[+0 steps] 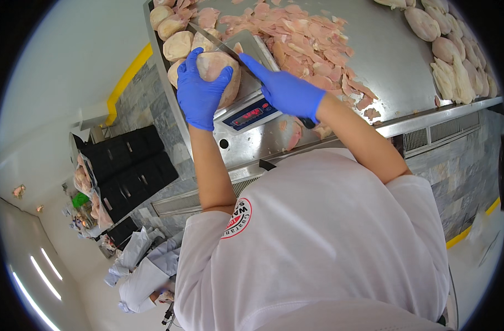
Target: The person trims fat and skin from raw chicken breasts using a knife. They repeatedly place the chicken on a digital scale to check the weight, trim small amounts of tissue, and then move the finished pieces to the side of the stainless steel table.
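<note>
My left hand (203, 94), in a blue glove, grips a large round lump of pale meat (212, 63), with thumb and fingers spread over its near side. My right hand (290, 91), also gloved in blue, is closed around a knife, its forefinger stretched along the back. The knife's long blade (219, 44) runs to the upper left, across the far side of the lump. The dark end of the handle sticks out below my right palm. A digital scale (241, 120) with a lit red display lies under and beside the lump; my right hand hides part of it.
Several rounded meat lumps (178, 46) line the table's left edge. Thin pink slices (304, 38) are heaped beyond the scale. More pale pieces (422, 23) lie at the far right of the steel table (387, 60). Black crates (133, 171) and people in white (147, 276) are at left.
</note>
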The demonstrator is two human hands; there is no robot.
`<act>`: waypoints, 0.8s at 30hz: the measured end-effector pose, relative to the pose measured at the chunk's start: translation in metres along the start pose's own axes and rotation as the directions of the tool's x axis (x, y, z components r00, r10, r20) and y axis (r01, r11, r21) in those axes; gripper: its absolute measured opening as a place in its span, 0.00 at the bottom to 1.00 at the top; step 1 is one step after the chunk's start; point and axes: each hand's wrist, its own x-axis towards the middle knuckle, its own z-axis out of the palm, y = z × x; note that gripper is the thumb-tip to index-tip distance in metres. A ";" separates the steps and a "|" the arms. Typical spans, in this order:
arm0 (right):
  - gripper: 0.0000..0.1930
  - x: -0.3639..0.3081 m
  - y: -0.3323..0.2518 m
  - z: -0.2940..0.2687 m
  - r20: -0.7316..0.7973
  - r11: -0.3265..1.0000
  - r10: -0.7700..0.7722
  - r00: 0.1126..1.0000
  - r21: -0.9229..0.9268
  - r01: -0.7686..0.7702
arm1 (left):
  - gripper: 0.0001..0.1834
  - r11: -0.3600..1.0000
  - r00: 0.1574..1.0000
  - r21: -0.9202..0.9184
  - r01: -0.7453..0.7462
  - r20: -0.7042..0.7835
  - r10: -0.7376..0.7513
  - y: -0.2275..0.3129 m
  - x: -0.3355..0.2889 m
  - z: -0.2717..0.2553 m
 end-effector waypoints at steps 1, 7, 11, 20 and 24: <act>0.42 0.009 -0.006 -0.011 0.036 0.996 0.043 0.998 0.070 -0.046 | 0.42 1.000 1.000 0.013 -0.010 -0.003 0.010 0.001 0.000 0.000; 0.42 0.013 -0.001 -0.010 0.133 0.987 0.107 0.985 0.102 -0.121 | 0.40 0.999 0.999 0.038 -0.031 -0.014 0.032 0.000 0.003 0.003; 0.42 -0.038 0.005 -0.015 0.169 0.985 0.137 0.976 0.083 -0.153 | 0.44 0.994 0.992 -0.081 -0.080 0.093 0.087 -0.019 0.005 -0.007; 0.39 -0.059 0.028 -0.043 -0.296 0.980 0.053 0.954 -0.167 -0.106 | 0.36 0.887 0.939 -0.381 -0.261 -0.314 0.142 -0.050 0.020 -0.023; 0.39 -0.069 0.025 -0.031 -0.339 0.970 -0.129 0.932 -0.237 0.048 | 0.25 0.919 0.930 -0.270 -0.288 -0.307 0.202 -0.032 0.008 -0.033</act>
